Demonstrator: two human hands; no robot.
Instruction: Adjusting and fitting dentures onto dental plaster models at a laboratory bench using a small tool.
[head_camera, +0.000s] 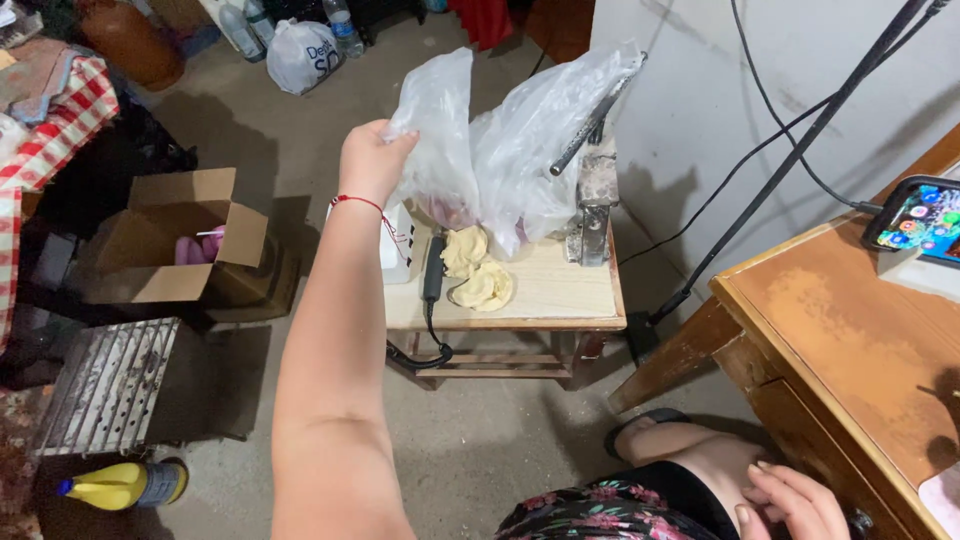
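Here, gripping one crumpled clear plastic bag (440, 130) by its top edge with the left hand (372, 158), fingers pinched shut on the film, and lifting it above the small pale wooden table (560, 295). Hanging limp and wrinkled, cloudy white, with something pinkish showing at the bottom. Sitting beside it, a second clear plastic bag (540, 140), puffed up. Lying on the tabletop below, two pale yellow lumps of dough (478, 268). Resting on the thigh, the right hand (790, 505), fingers loosely open, holding nothing. Standing left of the table, one open brown cardboard box (185, 240).
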